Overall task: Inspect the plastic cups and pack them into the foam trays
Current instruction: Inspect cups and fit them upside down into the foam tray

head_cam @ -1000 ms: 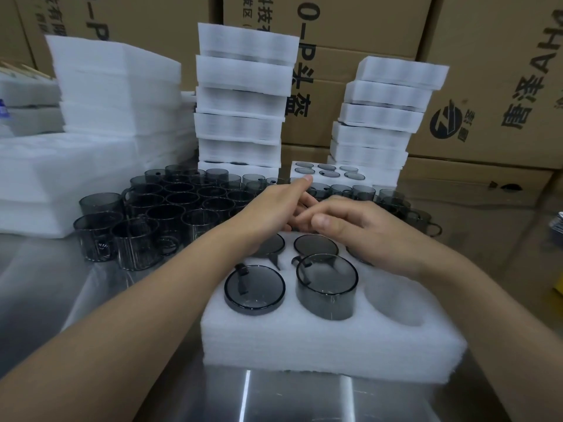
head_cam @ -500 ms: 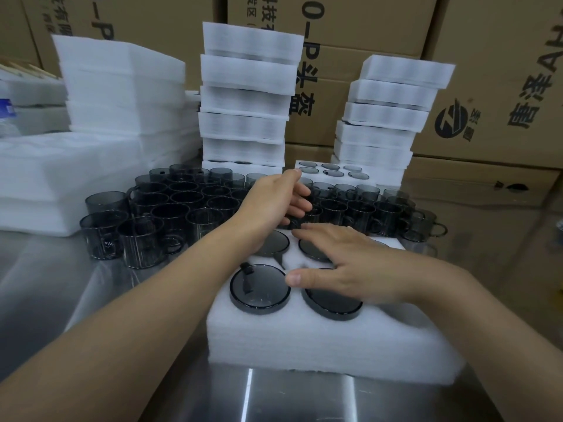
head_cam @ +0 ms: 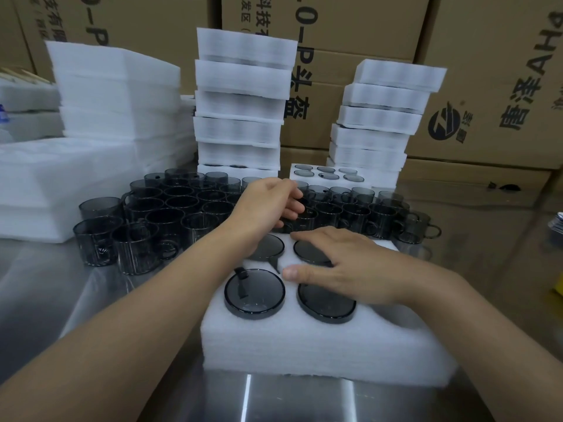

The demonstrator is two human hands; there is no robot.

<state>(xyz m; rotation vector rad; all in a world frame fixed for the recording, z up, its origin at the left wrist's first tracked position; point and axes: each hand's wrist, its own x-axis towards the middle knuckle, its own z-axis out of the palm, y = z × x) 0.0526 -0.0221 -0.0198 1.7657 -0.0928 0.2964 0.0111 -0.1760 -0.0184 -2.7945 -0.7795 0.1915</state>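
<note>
On the foam tray (head_cam: pixel 320 345) the right hand (head_cam: pixel 350 269) lies flat, fingers straight, across the seated cups (head_cam: pixel 254 295), while just behind the tray the left hand (head_cam: pixel 265 208) curls its fingers over a loose cup (head_cam: pixel 304 220), though I cannot tell whether it grips.

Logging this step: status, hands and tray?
Right hand flat on smoky grey plastic cups in white foam tray. Left hand over loose cups, grip unclear. No obstruction seen.
</note>
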